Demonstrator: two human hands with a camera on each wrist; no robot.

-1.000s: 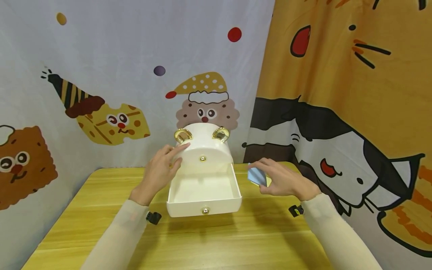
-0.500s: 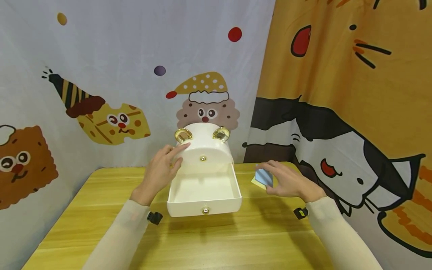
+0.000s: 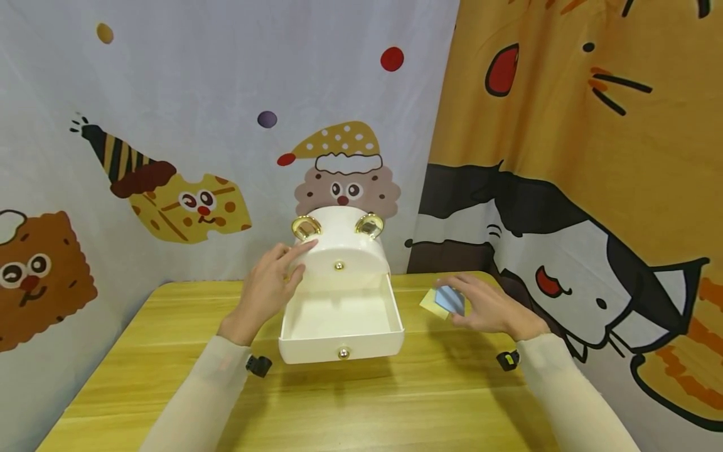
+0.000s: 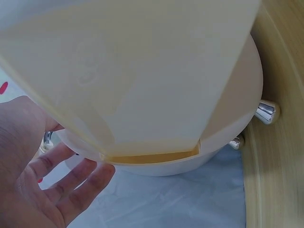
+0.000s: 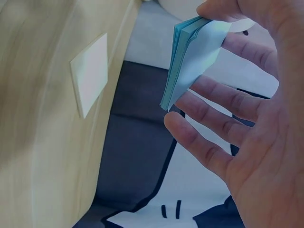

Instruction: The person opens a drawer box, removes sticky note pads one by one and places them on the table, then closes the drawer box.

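Observation:
My right hand (image 3: 494,309) pinches a light blue pad of sticky notes (image 3: 450,299) between thumb and fingers, right of the white box. In the right wrist view the blue pad (image 5: 197,59) is held on edge, its leaves slightly fanned. A pale yellow pad of notes (image 3: 432,304) lies on the table just left of it. The white drawer box (image 3: 344,233) has gold ears and its lower drawer (image 3: 339,314) pulled out, with nothing in it. With its index finger on the box's upper left side, my left hand (image 3: 267,285) stays beside the drawer, fingers loosely extended.
The wood-grain table (image 3: 350,408) reaches back to a patterned curtain (image 3: 226,94) close behind the box. A second, orange curtain (image 3: 542,125) hangs along the right side. Gold knobs sit on the upper front (image 3: 339,266) and the drawer front (image 3: 343,353).
My right hand has shifted right with the blue pad, so more of the yellow pad on the table shows. The left hand and the box have stayed put.

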